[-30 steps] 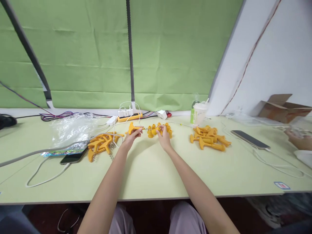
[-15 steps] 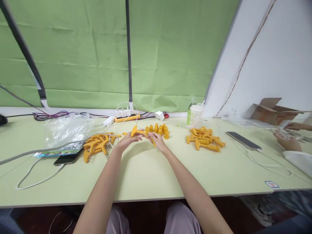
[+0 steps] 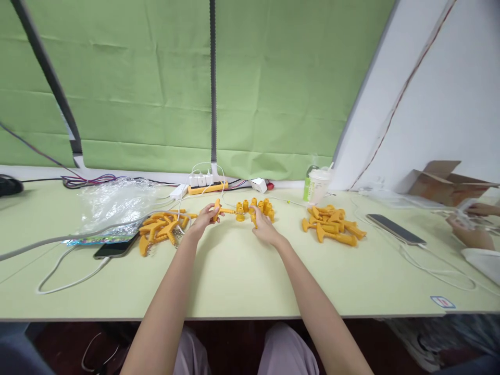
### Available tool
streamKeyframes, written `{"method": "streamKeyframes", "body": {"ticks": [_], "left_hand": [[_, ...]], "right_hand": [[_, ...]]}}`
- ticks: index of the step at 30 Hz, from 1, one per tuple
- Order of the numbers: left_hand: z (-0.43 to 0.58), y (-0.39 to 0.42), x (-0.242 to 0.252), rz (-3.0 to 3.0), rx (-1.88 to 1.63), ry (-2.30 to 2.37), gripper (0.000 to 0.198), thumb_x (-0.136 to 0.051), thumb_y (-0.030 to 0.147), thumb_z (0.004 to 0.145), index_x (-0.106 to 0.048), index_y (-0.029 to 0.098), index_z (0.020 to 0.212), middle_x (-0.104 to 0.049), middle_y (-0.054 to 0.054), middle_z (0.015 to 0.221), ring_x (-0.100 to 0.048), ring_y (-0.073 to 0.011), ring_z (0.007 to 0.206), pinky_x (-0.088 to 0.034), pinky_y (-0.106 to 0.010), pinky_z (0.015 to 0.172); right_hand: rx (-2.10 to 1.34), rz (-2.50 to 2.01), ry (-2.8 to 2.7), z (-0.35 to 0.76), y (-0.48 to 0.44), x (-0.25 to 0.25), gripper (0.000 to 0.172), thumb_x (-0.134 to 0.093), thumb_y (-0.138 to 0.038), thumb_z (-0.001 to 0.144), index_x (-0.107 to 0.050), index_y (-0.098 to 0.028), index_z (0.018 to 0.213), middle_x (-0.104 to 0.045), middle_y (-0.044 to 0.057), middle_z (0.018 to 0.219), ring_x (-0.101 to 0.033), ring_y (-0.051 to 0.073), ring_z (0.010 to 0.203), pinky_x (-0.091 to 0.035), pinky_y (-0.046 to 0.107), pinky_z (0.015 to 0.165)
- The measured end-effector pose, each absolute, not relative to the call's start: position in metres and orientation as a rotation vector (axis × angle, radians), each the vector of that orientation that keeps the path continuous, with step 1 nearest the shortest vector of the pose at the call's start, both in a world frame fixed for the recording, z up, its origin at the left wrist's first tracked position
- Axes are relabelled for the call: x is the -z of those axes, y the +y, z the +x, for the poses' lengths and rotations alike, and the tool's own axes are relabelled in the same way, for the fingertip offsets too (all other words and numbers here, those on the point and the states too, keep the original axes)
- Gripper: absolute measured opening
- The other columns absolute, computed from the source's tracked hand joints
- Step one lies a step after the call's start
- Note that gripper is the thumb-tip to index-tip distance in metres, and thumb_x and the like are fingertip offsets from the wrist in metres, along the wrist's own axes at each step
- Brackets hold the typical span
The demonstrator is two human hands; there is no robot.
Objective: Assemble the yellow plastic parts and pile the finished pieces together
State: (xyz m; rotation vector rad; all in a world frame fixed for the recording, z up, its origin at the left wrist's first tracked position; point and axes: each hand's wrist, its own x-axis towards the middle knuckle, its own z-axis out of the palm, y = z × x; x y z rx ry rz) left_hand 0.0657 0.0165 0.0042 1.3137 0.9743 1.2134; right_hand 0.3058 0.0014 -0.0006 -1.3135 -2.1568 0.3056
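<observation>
My left hand (image 3: 206,219) is closed around the handle of a yellow T-handled tool (image 3: 224,210), its shaft pointing right and ending in a thin metallic tip. Facing it, my right hand (image 3: 264,226) pinches a yellow plastic piece (image 3: 253,220), partly covered by the fingers. A small gap separates the tool's tip from the right fingers. Just behind my hands stand several yellow bell-shaped caps (image 3: 267,208). Left of my left hand lies a pile of yellow T-handled tools (image 3: 158,229) with metal coils showing. Another pile of yellow T-handled pieces (image 3: 334,227), with wider ends, lies to the right.
Clear plastic packaging (image 3: 117,208) partly covers a phone (image 3: 115,248) at left, with cables around. A power strip (image 3: 207,187) sits at the back. Toward the right are a cup (image 3: 319,185), another phone (image 3: 395,229), a cardboard box (image 3: 449,182) and another person's hands (image 3: 471,232).
My hands have moved apart, the left drawing back with the T-handled tool and the right shifting right with the yellow piece. The camera view has shifted slightly.
</observation>
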Motion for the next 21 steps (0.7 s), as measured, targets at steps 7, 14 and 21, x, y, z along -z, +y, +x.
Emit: {"method": "streamKeyframes", "body": {"ticks": [7,14,21], "left_hand": [[0.068,0.015,-0.008,1.405,-1.194,0.996,0.046,-0.065,0.052,0.071,-0.055,0.019,0.1,-0.068,-0.004,0.082,-0.053,-0.0105,0.061,-0.036,-0.025,0.063],[0.068,0.016,-0.008,1.419,-1.212,1.022,0.047,-0.065,0.053,0.071,-0.054,0.02,0.102,-0.069,-0.005,0.085,-0.056,-0.0118,0.064,-0.037,-0.026,0.065],[0.066,0.016,-0.009,1.371,-1.25,1.002,0.046,-0.066,0.051,0.07,-0.053,0.019,0.101,-0.069,-0.004,0.084,-0.055,-0.0106,0.063,-0.037,-0.025,0.065]], "right_hand": [[-0.131,-1.106,-2.106,0.304,0.005,0.001,0.062,-0.045,-0.003,0.071,-0.034,-0.022,0.129,-0.042,0.014,0.126,-0.048,0.025,0.114,-0.04,0.046,0.096],[-0.237,-1.038,-2.039,0.308,0.012,-0.005,0.029,-0.054,-0.015,0.073,-0.048,-0.023,0.1,-0.055,0.004,0.101,-0.055,0.021,0.099,-0.043,0.042,0.091],[-0.246,-1.012,-1.94,0.313,0.011,-0.014,0.022,-0.054,-0.019,0.075,-0.058,-0.02,0.097,-0.064,0.006,0.102,-0.058,0.022,0.098,-0.042,0.041,0.091]]}}
